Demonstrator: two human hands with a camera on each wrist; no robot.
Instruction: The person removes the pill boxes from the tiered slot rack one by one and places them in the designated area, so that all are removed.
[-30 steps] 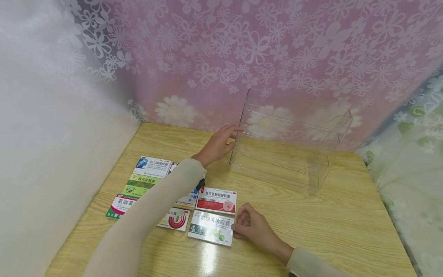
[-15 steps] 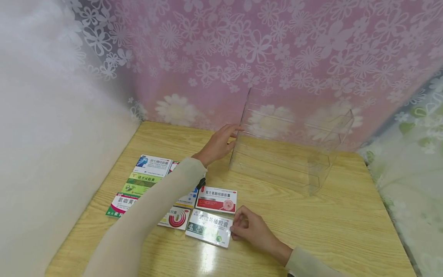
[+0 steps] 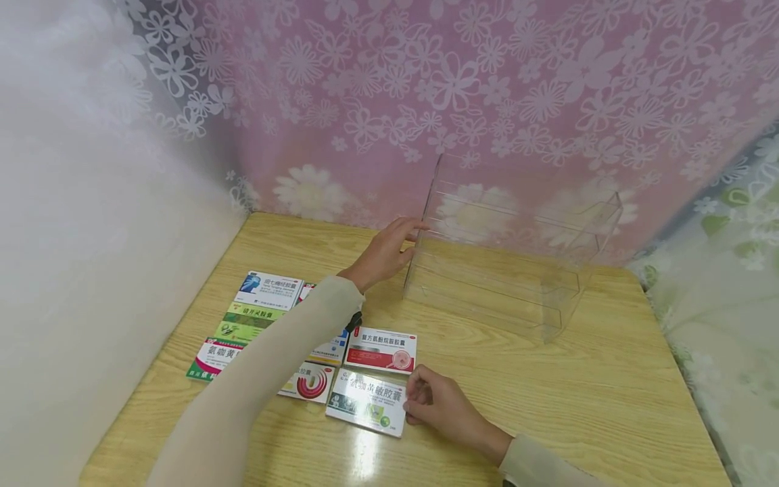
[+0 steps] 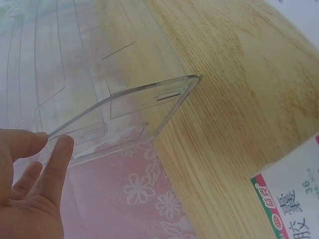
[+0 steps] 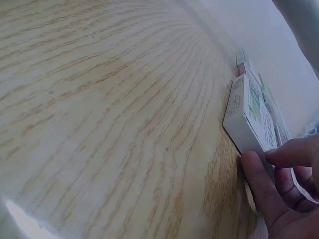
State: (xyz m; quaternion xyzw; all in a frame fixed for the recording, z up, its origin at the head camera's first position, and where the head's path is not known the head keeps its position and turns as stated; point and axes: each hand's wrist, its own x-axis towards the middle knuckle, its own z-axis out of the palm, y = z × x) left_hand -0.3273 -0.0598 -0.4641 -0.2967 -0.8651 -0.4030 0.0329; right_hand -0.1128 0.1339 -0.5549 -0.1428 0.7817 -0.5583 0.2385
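My left hand (image 3: 385,253) holds the left side panel of a clear acrylic display rack (image 3: 487,284), thumb and fingers at the panel's edge. In the left wrist view, thumb and finger lie on either side of that edge. Down in front, my right hand (image 3: 447,412) has its curled fingers at the right end of a white and green medicine box (image 3: 365,400). The right wrist view shows thumb and finger at this box's end (image 5: 251,132), close to the tabletop. A red and white medicine box (image 3: 382,350) lies just behind it.
More medicine boxes lie flat to the left, including a blue and white one (image 3: 269,291), a green one (image 3: 249,321) and one with red rings (image 3: 309,382). My left sleeve (image 3: 268,365) covers part of them. A pink flowered curtain (image 3: 365,101) hangs behind the table (image 3: 535,412).
The white and green box has shifted slightly left and toward me, with my right hand following at its end. My left hand stays on the rack.
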